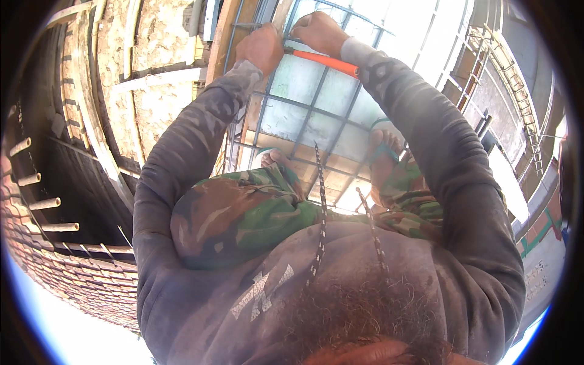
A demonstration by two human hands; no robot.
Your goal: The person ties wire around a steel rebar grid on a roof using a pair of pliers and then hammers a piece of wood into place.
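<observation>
Orange handle (325, 62) apparently above open mesh (312, 109)

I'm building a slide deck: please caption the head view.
Left hand and right hand at a bar grid, an orange handle close by.

1. The left hand (260, 48) curls so that its fingertips are hidden; what they grip cannot be told.
2. The right hand (319, 31) likewise hides its palm, and any small thing within is too small to tell.
3. The dark tip of the orange handle (325, 62) blurs beside the left hand.
4. Glare washes out part of the metal grid (313, 108), which the top edge cuts off.
5. Camouflage trousers (243, 213) partly cover the left foot (275, 159).
</observation>
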